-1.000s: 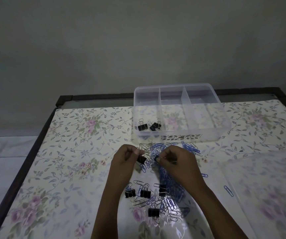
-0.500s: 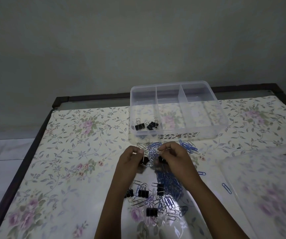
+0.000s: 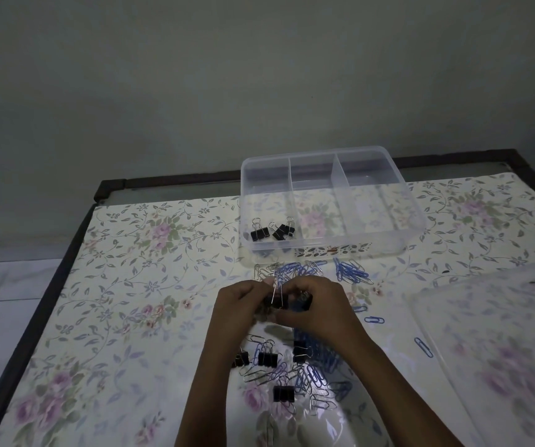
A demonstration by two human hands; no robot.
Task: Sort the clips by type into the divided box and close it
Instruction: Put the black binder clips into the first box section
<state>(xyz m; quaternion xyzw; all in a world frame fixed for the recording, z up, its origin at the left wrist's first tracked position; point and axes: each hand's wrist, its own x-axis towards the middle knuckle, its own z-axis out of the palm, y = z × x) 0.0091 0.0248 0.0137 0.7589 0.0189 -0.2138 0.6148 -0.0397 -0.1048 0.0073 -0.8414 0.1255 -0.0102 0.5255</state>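
Bringing our left hand (image 3: 237, 306) and right hand (image 3: 321, 306) together above the loose clip pile (image 3: 308, 366), we pinch a black binder clip (image 3: 279, 301) between the curled fingertips of both. The clear divided box (image 3: 414, 204) sits open just beyond on the floral table cover (image 3: 130, 285), a few boxed clips (image 3: 274, 233) in its left compartment. Its clear lid (image 3: 501, 350) lies to our right.

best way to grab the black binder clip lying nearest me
Pinch the binder clip by its black body, across its width, coming straight down from above. The body is the raised, bulky part and looks unobstructed; the thin wire handles lie low among loose paper clips and would likely snag.
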